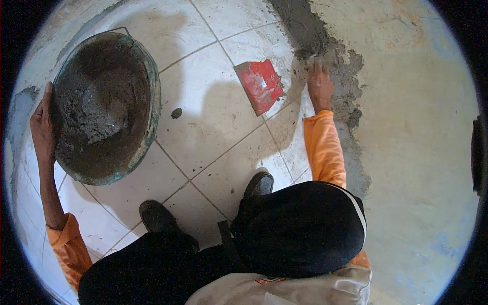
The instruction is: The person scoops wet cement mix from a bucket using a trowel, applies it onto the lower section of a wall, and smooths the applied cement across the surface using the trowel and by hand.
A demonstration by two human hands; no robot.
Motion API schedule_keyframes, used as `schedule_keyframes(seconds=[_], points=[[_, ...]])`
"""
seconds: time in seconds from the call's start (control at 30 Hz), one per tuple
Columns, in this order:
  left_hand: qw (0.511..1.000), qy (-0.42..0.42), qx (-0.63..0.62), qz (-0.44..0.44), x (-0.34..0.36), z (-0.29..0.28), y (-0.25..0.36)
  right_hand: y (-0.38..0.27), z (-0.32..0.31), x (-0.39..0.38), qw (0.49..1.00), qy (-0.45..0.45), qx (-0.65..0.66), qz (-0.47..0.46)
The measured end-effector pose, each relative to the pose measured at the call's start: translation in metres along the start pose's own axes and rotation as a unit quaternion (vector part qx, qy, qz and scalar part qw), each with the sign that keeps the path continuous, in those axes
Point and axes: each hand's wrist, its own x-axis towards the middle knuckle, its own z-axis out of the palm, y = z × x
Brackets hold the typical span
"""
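My left hand point(42, 126) grips the left rim of a round metal pan point(150, 86) that sits on the white tiled floor and holds grey mortar point(96, 109). My right hand point(320, 84), in an orange sleeve, reaches forward and presses against the strip of wet grey mortar point(345, 76) where the tiles meet the pale wall. Whether its fingers hold a small tool is unclear. A red flat scraper point(260, 84) lies on the tiles just left of my right hand, untouched.
My two dark shoes point(259, 184) point(156, 216) stand on the tiles near the lower middle, with my dark trousers below. A small lump of mortar point(176, 113) lies between pan and scraper. The pale wall point(417, 127) fills the right side.
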Motion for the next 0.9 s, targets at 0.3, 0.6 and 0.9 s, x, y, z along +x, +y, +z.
schedule_keyframes(seconds=[0.3,0.6,0.9], points=[[1.0,0.001,-0.001,-0.021,0.01,0.002,-0.022,0.011,-0.002,-0.054,0.999,-0.035,-0.035,0.022],[1.0,-0.002,0.008,0.012,0.009,0.003,-0.018,0.029,-0.015,-0.034,0.999,-0.009,-0.028,0.012],[0.993,0.024,0.056,0.102,0.015,0.003,-0.041,-0.001,-0.063,-0.045,0.988,0.14,0.028,0.062]])
